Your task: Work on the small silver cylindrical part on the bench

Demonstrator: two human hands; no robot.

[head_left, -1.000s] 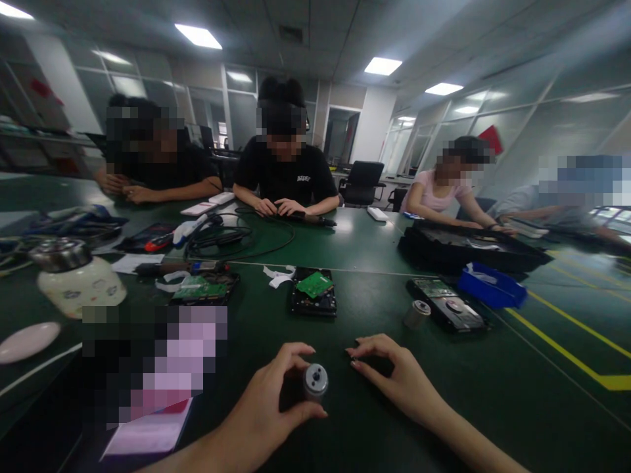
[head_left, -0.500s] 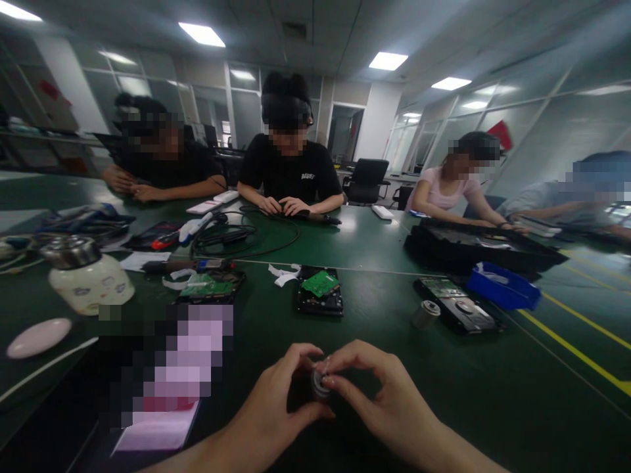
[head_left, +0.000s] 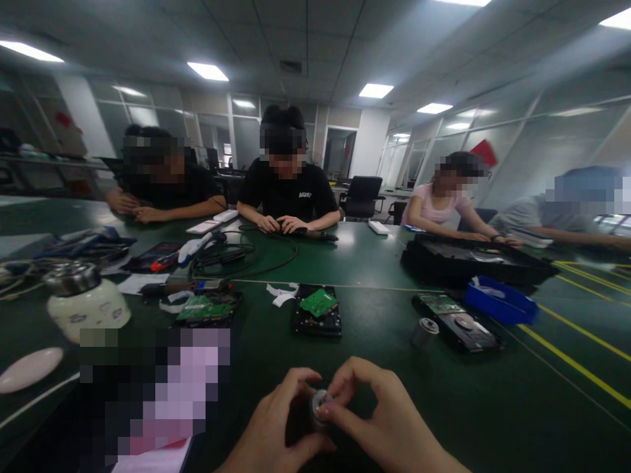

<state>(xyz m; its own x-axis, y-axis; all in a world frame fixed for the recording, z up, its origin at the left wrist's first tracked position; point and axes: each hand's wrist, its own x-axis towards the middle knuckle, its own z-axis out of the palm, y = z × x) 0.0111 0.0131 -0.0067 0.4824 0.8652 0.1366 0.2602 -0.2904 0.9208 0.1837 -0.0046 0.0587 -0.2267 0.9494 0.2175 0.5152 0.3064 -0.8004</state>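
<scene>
The small metal can (head_left: 316,400) was round end up, between the left hand (head_left: 269,420) and the right hand (head_left: 382,410). The left fingers curled round its side, holding it; the right fingers pinched narrow at its top, on what I couldn't tell.

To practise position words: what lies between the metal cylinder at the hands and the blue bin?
From the near cylinder outward, the head view shows the right hand, a second cylinder, then a black device with a green board.
</scene>
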